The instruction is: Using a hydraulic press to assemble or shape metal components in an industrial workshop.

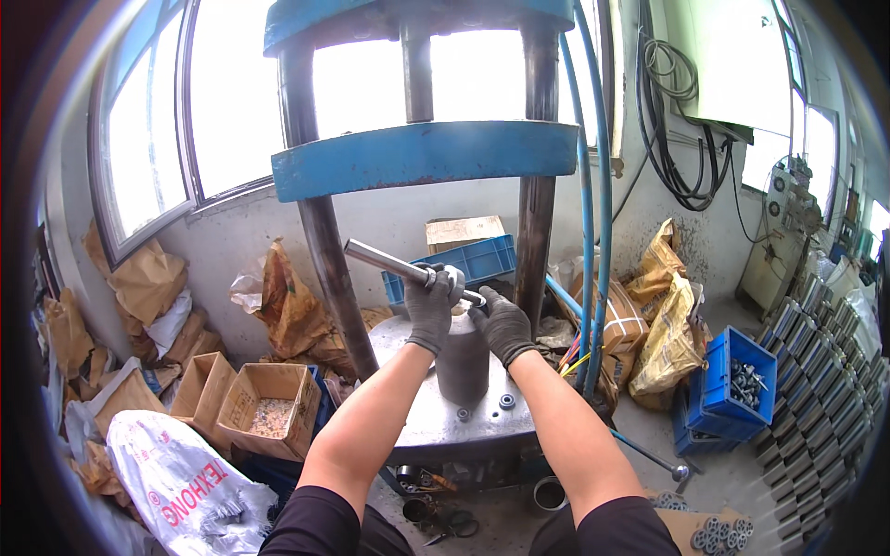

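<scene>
My left hand (428,315), in a dark grey glove, is closed round a shiny metal rod (385,260) with a thick round end piece (454,281). The rod slants up to the left. My right hand (503,326), gloved alike, has its fingers curled at a small pale curved edge beside that end piece; what they pinch is partly hidden. Below both hands a dark cylinder (464,366) stands upright on the press's metal plate (422,428). Two small bearing-like rings, a nearer one (464,414) and a right one (507,401), lie by its foot.
The blue press crosshead (426,159) hangs above my hands between two steel columns. Blue hoses (603,213) run down at right. Cardboard boxes (269,408) and a white sack (185,482) stand left; a blue crate (732,380) and stacked metal tubes (816,398) stand right.
</scene>
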`<move>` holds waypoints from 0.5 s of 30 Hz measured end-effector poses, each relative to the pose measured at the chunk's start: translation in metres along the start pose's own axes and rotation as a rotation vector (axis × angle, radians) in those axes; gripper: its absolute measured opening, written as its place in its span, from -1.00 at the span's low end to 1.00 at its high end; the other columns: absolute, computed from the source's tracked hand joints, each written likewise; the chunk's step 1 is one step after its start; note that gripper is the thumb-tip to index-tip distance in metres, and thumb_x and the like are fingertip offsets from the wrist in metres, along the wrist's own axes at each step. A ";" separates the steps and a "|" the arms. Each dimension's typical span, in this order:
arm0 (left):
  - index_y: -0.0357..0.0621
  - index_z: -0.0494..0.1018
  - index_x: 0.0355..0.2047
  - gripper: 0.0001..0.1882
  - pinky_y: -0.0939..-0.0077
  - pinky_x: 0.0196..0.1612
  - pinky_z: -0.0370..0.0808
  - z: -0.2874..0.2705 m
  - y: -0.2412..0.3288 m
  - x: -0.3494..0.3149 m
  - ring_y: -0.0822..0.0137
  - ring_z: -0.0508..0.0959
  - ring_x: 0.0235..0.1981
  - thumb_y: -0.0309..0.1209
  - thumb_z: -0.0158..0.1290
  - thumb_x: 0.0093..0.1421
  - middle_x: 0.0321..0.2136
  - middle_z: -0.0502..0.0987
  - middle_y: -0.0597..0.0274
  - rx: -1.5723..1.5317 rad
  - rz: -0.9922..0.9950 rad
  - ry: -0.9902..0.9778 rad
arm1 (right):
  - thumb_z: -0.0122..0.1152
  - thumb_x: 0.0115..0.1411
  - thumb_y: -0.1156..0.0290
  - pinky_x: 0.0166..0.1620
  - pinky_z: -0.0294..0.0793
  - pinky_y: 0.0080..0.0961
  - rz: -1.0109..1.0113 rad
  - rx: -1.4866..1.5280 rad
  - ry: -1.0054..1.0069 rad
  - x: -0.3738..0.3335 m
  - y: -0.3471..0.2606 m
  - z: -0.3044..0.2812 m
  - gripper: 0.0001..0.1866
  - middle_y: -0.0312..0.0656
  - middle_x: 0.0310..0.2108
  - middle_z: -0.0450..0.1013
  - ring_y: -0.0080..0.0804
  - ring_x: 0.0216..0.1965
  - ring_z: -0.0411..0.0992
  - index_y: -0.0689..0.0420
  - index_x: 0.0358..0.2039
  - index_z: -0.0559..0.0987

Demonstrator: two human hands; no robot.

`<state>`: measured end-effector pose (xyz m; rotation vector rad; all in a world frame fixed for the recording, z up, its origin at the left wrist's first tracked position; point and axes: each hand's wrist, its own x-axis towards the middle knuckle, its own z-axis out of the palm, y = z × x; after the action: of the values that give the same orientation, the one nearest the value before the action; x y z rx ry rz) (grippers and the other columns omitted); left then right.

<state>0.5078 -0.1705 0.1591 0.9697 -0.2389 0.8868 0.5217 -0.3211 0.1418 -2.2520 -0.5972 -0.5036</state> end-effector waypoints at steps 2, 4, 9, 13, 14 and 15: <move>-0.09 0.26 -0.08 -0.68 0.57 -0.26 0.63 -0.003 0.000 0.012 0.47 0.48 -0.33 -0.68 0.08 0.26 -0.30 0.40 0.29 0.010 0.025 -0.103 | 0.29 0.32 0.10 0.10 0.57 -0.14 0.007 0.002 -0.017 0.001 -0.007 -0.003 -0.48 -0.02 0.05 0.61 -0.02 0.04 0.60 0.01 0.24 0.55; -0.10 0.25 -0.09 -0.68 0.56 -0.27 0.61 0.004 0.001 0.015 0.48 0.46 -0.35 -0.68 0.08 0.26 -0.32 0.37 0.31 0.108 0.029 -0.095 | 0.29 0.33 0.11 0.11 0.57 -0.14 0.022 0.000 -0.028 -0.003 -0.007 -0.006 -0.49 -0.02 0.05 0.61 -0.01 0.04 0.59 0.02 0.23 0.55; -0.10 0.20 -0.13 -0.67 0.51 -0.43 0.59 0.031 0.040 0.014 0.44 0.50 -0.42 -0.71 0.05 0.24 -0.37 0.35 0.31 0.369 -0.043 -0.138 | 0.22 0.32 0.28 0.01 0.58 -0.05 -0.285 0.120 0.064 -0.077 -0.012 -0.046 -0.76 -0.02 -0.10 0.61 0.07 -0.08 0.60 0.08 -0.06 0.61; -0.10 0.18 -0.15 -0.67 0.52 -0.45 0.63 0.036 0.039 0.019 0.40 0.54 -0.45 -0.72 0.04 0.23 -0.36 0.33 0.28 0.419 -0.099 -0.135 | 0.25 0.22 0.40 -0.16 0.58 -0.08 -0.344 -0.176 -0.087 -0.174 -0.035 -0.153 -0.90 -0.07 -0.28 0.58 -0.01 -0.26 0.59 0.09 -0.26 0.60; -0.10 0.18 -0.15 -0.67 0.51 -0.41 0.67 0.041 0.036 0.019 0.40 0.55 -0.41 -0.72 0.04 0.23 -0.35 0.33 0.28 0.460 -0.074 -0.151 | 0.26 0.21 0.39 -0.18 0.58 -0.10 -0.370 -0.238 -0.095 -0.195 -0.033 -0.182 -0.89 -0.08 -0.28 0.58 -0.03 -0.27 0.59 0.11 -0.28 0.59; -0.10 0.18 -0.15 -0.67 0.51 -0.41 0.67 0.043 0.036 0.019 0.40 0.55 -0.41 -0.72 0.04 0.23 -0.35 0.33 0.28 0.455 -0.072 -0.159 | 0.27 0.20 0.37 -0.20 0.58 -0.12 -0.401 -0.296 -0.101 -0.213 -0.028 -0.209 -0.88 -0.09 -0.28 0.59 -0.05 -0.28 0.59 0.12 -0.31 0.59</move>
<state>0.5011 -0.1854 0.2163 1.4656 -0.1366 0.8137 0.2966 -0.5143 0.1829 -2.4522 -1.0999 -0.7175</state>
